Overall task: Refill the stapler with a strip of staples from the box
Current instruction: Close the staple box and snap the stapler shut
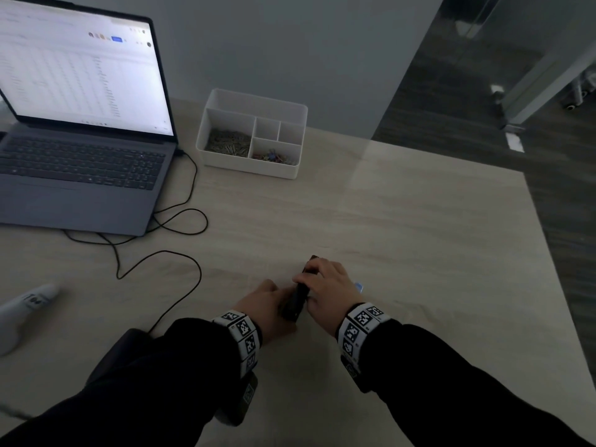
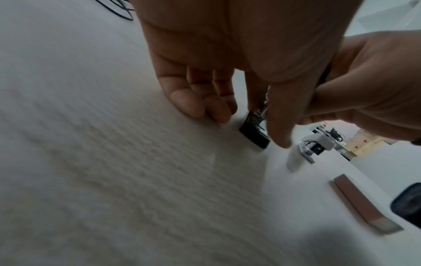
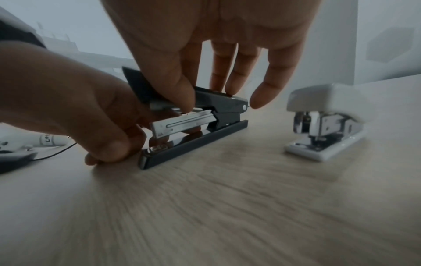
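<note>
Both black-sleeved forearms are stretched over the pale wooden desk [image 1: 403, 221], where the dark grey metal stapler [image 3: 198, 126] is stood. Its lid is pinched by the right hand [image 1: 327, 285]; its front is gripped by the left hand [image 1: 267, 304]. A white stapler [image 3: 325, 122] is set just beside it.

Two staplers, one dark [image 3: 196, 126], one white [image 3: 325, 122], one laptop [image 1: 80, 124], one tray [image 1: 251, 133], two hands [image 1: 267, 304] [image 1: 329, 285]
</note>
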`<action>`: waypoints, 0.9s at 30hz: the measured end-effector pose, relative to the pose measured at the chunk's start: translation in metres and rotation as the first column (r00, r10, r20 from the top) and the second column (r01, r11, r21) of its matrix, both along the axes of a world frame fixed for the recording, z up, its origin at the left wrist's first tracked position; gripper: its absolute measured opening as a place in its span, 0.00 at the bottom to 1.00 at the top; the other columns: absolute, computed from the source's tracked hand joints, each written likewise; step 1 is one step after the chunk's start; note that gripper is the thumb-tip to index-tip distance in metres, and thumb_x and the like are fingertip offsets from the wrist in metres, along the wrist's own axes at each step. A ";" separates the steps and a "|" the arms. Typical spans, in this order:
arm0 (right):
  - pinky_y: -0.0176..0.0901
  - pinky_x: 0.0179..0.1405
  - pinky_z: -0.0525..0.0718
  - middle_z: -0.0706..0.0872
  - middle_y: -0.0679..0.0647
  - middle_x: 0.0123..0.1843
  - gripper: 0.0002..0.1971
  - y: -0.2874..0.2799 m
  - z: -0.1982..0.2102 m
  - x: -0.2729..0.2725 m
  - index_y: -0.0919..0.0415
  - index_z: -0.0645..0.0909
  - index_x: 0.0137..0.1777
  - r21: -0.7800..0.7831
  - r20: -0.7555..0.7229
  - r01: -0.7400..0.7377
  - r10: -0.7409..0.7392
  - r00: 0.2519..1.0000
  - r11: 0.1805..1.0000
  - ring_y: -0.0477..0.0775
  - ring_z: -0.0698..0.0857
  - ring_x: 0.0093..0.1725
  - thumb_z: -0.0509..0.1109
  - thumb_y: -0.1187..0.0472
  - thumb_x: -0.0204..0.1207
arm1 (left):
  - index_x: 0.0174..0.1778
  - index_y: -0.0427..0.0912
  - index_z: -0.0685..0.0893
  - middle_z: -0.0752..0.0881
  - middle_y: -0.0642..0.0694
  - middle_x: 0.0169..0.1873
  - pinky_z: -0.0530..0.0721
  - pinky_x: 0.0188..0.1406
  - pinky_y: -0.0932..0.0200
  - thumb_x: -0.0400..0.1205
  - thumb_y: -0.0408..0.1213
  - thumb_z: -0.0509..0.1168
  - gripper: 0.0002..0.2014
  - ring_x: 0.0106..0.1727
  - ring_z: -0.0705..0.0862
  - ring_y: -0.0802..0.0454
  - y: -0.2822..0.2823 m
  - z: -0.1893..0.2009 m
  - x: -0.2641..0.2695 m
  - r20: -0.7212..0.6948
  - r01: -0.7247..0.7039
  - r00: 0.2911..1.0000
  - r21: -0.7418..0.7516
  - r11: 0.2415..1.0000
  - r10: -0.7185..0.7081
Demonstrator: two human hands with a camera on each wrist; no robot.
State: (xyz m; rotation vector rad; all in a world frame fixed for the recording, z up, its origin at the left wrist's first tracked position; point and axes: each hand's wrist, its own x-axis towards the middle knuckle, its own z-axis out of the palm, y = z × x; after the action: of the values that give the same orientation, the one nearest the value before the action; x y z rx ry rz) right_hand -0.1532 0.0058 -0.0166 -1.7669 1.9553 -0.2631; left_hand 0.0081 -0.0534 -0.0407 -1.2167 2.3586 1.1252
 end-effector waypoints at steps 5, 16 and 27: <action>0.51 0.74 0.71 0.75 0.51 0.74 0.22 0.010 0.003 -0.006 0.51 0.80 0.68 0.023 0.025 -0.035 0.034 0.999 0.999 0.59 0.70 0.73 0.61 0.60 0.74 | 0.73 0.63 0.72 0.78 0.45 0.58 0.80 0.63 0.53 0.67 0.71 0.63 0.38 0.59 0.82 0.45 0.000 0.003 0.001 -0.023 -0.057 0.998 0.127 0.990 0.061; 0.50 0.62 0.82 0.78 0.52 0.63 0.17 0.064 -0.003 -0.080 0.51 0.81 0.64 0.071 0.090 0.523 -0.528 0.845 0.849 0.54 0.83 0.55 0.68 0.53 0.75 | 0.65 0.46 0.84 0.88 0.48 0.52 0.82 0.49 0.59 0.80 0.49 0.68 0.19 0.50 0.86 0.51 0.013 0.010 -0.009 -0.172 -0.329 0.911 0.246 0.912 0.375; 0.49 0.60 0.82 0.74 0.52 0.60 0.32 0.097 -0.016 -0.072 0.45 0.70 0.72 0.276 0.110 0.459 -0.502 0.858 0.845 0.52 0.81 0.53 0.74 0.43 0.68 | 0.68 0.44 0.79 0.81 0.40 0.58 0.76 0.58 0.54 0.84 0.48 0.59 0.19 0.61 0.80 0.41 0.025 -0.005 -0.038 -0.093 -0.217 0.971 0.034 0.976 0.219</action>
State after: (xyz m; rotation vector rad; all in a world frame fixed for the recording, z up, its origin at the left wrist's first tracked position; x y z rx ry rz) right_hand -0.2248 0.1023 -0.0330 -1.0372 2.1669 -0.3228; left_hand -0.0302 -0.0284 -0.0459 -1.4736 2.3158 1.3025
